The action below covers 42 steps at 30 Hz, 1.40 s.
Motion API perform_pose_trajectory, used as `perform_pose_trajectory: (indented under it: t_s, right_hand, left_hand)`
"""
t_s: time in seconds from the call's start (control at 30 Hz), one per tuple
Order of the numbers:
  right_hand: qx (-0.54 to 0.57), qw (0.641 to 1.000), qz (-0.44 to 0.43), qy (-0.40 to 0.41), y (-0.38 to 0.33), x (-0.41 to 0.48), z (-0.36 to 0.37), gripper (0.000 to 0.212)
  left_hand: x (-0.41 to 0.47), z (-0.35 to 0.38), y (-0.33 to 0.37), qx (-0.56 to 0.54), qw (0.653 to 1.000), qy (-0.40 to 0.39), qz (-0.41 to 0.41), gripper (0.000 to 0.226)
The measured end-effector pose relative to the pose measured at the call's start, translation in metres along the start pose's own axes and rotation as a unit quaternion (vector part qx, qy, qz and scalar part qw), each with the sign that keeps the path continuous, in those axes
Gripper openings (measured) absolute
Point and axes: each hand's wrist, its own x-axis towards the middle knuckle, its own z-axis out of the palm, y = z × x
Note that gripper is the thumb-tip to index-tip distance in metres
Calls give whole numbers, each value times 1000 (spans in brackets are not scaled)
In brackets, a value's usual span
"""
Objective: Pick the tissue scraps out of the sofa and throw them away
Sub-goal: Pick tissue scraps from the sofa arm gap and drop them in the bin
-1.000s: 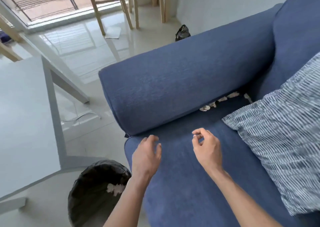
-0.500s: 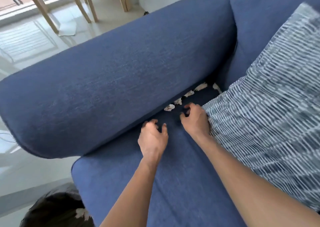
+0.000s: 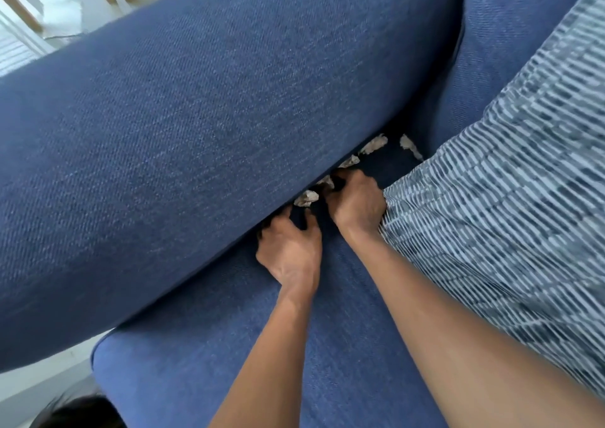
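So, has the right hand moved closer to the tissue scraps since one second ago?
Yes. The right hand went forward along the seat to the tissue scraps beside the armrest.

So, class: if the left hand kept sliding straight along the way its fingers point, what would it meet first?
Probably the nearest tissue scrap, just beyond the left hand, lying in the crease under the sofa armrest. Depth is unclear, so the fingers might touch the armrest first.

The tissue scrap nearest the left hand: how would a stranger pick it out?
Follow the crease where the blue sofa's armrest meets the seat. A row of scraps lies there; this tissue scrap is the lowest one, just above the left hand, left of the right hand.
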Motion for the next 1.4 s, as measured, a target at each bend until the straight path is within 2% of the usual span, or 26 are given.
perform_pose_trajectory:
  t_s: [0.27,0.43,0.57,0.73,0.83,0.97,1.17,1.4]
  right_hand:
    - [100,994,-11,48,13,-3,1,16]
    - [174,983,-3,55,18,-3,-4,20]
    - [186,981,-2,51,18,-9,-7,17]
    - [201,979,5,44,16,-28,-8,14]
    - [218,975,-4,37,14,-49,-8,10]
    - [219,975,-20,13,19,-89,-7,10]
    - [188,981,-39,-6,19,-162,-12,5]
    - [217,968,-114,-58,-32,-268,26,7]
  left_hand:
    - [5,11,5,-4,1000,20,0,49]
    - [15,16,17,-13,997,16,-76,64]
    - [23,13,19,-60,993,11,-105,45]
    - [11,-3,5,-205,978,-5,-50,22]
    - [-2,-20,-22,-262,965,-27,-10,21]
    - [-20,-53,-64,-254,967,-13,13,23]
    - [-48,-115,-144,-256,966,6,-24,27]
    - [-81,-182,-276,-237,965,70,-84,23]
